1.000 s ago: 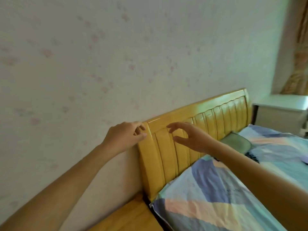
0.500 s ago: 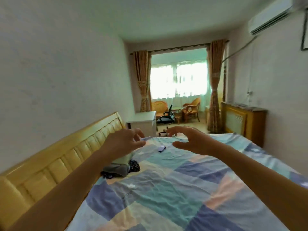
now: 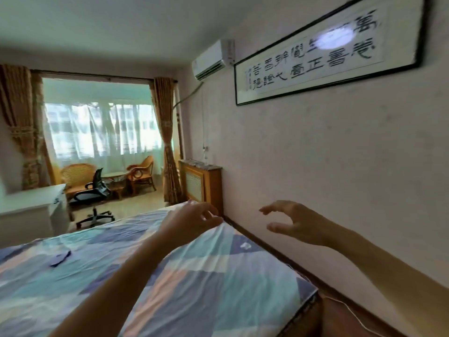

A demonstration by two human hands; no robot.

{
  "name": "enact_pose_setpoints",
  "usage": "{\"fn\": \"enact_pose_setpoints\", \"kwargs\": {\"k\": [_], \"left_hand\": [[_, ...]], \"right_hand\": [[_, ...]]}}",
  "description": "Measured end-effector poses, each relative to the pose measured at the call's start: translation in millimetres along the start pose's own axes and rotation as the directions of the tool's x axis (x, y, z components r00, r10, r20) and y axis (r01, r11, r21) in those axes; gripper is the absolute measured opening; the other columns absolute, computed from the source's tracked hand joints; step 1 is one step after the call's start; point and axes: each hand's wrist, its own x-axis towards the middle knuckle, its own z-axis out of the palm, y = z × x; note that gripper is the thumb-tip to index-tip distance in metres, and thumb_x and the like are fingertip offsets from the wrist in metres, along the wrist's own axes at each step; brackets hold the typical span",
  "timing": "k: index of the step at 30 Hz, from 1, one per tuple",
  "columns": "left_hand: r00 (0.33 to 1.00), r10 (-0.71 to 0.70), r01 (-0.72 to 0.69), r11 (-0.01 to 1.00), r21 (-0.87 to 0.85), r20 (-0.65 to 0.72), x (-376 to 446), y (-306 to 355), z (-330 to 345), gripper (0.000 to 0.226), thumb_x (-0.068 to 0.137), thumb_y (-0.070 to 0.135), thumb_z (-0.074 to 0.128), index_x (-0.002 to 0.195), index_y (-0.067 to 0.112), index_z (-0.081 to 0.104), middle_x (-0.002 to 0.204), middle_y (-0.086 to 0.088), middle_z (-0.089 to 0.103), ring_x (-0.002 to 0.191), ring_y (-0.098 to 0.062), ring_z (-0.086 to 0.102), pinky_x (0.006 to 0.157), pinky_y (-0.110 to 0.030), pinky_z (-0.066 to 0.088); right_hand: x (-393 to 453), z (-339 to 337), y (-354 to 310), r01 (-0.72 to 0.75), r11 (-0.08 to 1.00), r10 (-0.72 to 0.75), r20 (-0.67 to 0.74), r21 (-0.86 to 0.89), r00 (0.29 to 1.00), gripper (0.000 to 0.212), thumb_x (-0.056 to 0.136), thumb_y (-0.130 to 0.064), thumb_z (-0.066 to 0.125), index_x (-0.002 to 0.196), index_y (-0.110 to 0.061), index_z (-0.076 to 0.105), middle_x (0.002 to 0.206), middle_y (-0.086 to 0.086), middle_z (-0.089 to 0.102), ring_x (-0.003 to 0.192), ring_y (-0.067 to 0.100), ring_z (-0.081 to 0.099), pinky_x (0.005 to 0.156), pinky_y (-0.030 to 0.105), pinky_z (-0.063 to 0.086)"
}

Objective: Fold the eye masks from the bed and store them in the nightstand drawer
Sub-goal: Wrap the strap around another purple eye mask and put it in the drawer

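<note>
So the bed (image 3: 218,276) with its patchwork sheet fills the bottom of my view, and I'll place everything off that. Past its far left corner there's a white desk (image 3: 31,205), and beyond the foot of the bed a black office chair (image 3: 93,190) sits in front of wicker chairs (image 3: 77,175) and a curtained window (image 3: 102,132). On the sheet toward the left side lies a small dark blue thing (image 3: 60,258), looks like one of the eye masks, but it's too small and blurry for me to be sure; neither hand is touching it. My left hand (image 3: 192,221) hangs over the middle of the bed near the far edge, fingers loosely curled, holding nothing. My right hand (image 3: 295,223) is out past the bed's right edge, in front of the wall, fingers spread and a bit hooked, also holding nothing. Above the bed's right side hang a framed calligraphy scroll (image 3: 328,54) and an air conditioner (image 3: 212,59).
</note>
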Motion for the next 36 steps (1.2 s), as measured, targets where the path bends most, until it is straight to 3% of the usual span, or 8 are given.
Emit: {"fn": "enact_pose_setpoints", "kwargs": {"k": [5, 9, 12, 17, 22, 26, 29, 36], "left_hand": [[0.993, 0.107, -0.106, 0.994, -0.025, 0.054, 115, 72, 68, 0.037, 0.089, 0.053, 0.053, 0.116, 0.029, 0.059, 0.101, 0.013, 0.068, 0.080, 0.001, 0.058, 0.058, -0.010, 0.038], [0.982, 0.145, -0.150, 0.988, 0.033, 0.122, 204, 102, 120, 0.043, 0.088, 0.058, 0.047, 0.119, 0.029, 0.056, 0.108, 0.014, 0.067, 0.082, 0.001, 0.060, 0.070, -0.017, 0.050], [0.981, 0.141, -0.150, 0.987, 0.055, 0.132, 277, 107, 167, 0.047, 0.086, 0.062, 0.045, 0.118, 0.030, 0.058, 0.109, 0.014, 0.066, 0.088, -0.001, 0.061, 0.078, -0.021, 0.052], [0.968, 0.193, -0.209, 0.974, 0.086, 0.163, 399, 141, 238, 0.046, 0.089, 0.064, 0.039, 0.123, 0.036, 0.053, 0.114, 0.015, 0.065, 0.092, 0.002, 0.060, 0.068, -0.012, 0.044], [0.940, 0.310, -0.321, 0.945, 0.065, 0.142, 525, 225, 296, 0.052, 0.084, 0.073, 0.032, 0.119, 0.041, 0.053, 0.112, 0.021, 0.064, 0.099, 0.001, 0.060, 0.081, -0.024, 0.049], [0.921, 0.382, -0.387, 0.921, 0.047, 0.081, 613, 300, 333, 0.044, 0.086, 0.069, 0.037, 0.119, 0.043, 0.053, 0.109, 0.025, 0.063, 0.098, 0.004, 0.058, 0.074, -0.023, 0.041], [0.930, 0.366, -0.367, 0.929, 0.047, 0.028, 665, 327, 356, 0.042, 0.087, 0.067, 0.039, 0.118, 0.043, 0.053, 0.107, 0.025, 0.063, 0.091, 0.005, 0.055, 0.071, -0.022, 0.037], [0.996, 0.087, -0.089, 0.991, 0.102, 0.029, 781, 303, 397, 0.048, 0.081, 0.073, 0.038, 0.117, 0.045, 0.052, 0.091, 0.029, 0.055, 0.084, 0.009, 0.054, 0.073, -0.019, 0.047]], "right_hand": [[-27, -61, 120, -0.183, 0.983, 0.182, -0.054, -0.023, 0.982, 0.037, 0.089, -0.044, 0.057, 0.126, -0.036, 0.053, 0.125, -0.019, 0.057, 0.118, -0.003, 0.049, 0.103, 0.024, 0.040], [-21, -84, 212, -0.278, 0.959, 0.282, -0.121, 0.046, 0.952, 0.032, 0.087, -0.054, 0.053, 0.117, -0.044, 0.056, 0.119, -0.029, 0.057, 0.117, -0.008, 0.049, 0.103, 0.025, 0.040], [0, -94, 281, -0.323, 0.944, 0.331, -0.164, 0.072, 0.929, 0.036, 0.086, -0.060, 0.050, 0.112, -0.039, 0.063, 0.118, -0.026, 0.061, 0.115, -0.008, 0.052, 0.103, 0.026, 0.040], [38, -128, 379, -0.382, 0.922, 0.387, -0.186, 0.061, 0.903, 0.034, 0.088, -0.056, 0.050, 0.111, -0.036, 0.065, 0.112, -0.028, 0.062, 0.111, -0.010, 0.053, 0.098, 0.020, 0.040], [45, -183, 483, -0.423, 0.906, 0.406, -0.234, -0.026, 0.884, 0.038, 0.089, -0.058, 0.048, 0.116, -0.036, 0.062, 0.113, -0.029, 0.061, 0.112, -0.010, 0.051, 0.097, 0.019, 0.039], [55, -228, 581, -0.443, 0.892, 0.405, -0.274, -0.092, 0.872, 0.037, 0.088, -0.059, 0.047, 0.115, -0.038, 0.061, 0.111, -0.027, 0.064, 0.107, -0.009, 0.055, 0.093, 0.019, 0.042], [75, -248, 651, -0.412, 0.906, 0.371, -0.286, -0.100, 0.884, 0.036, 0.088, -0.059, 0.047, 0.115, -0.039, 0.061, 0.109, -0.025, 0.065, 0.104, -0.009, 0.056, 0.089, 0.017, 0.042], [199, -275, 802, -0.236, 0.969, 0.229, -0.102, -0.071, 0.968, 0.036, 0.088, -0.060, 0.046, 0.113, -0.038, 0.063, 0.107, -0.024, 0.066, 0.101, -0.011, 0.057, 0.086, 0.016, 0.043]]}}
